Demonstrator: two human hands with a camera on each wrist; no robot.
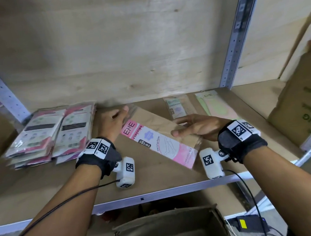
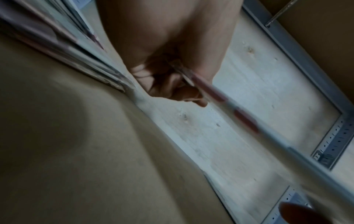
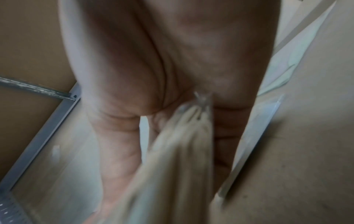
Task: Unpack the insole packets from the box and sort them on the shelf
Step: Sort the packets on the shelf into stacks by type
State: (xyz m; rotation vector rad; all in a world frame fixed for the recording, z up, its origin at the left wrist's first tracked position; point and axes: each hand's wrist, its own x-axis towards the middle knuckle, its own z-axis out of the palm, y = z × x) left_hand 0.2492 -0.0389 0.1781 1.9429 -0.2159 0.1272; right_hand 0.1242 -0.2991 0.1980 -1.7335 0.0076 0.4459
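While held slantwise above shelf (image 1: pixel 155 180), pink packet (image 1: pixel 160 145), left hand (image 1: pixel 112 123) fingers pinching far end, right hand (image 1: pixel 197 127) fingers clasping near end

A pink-and-tan packet (image 1: pixel 158 138) printed "ENE STOCKING" is lying diagonally across the middle of the brown shelf (image 1: pixel 63 179), held at both ends. Two stacks of pink-edged packets (image 1: pixel 49 134) are sitting at its left, two pale green packets (image 1: pixel 196 105) are lying at the back right, and the open cardboard box (image 1: pixel 169 229) is standing below.
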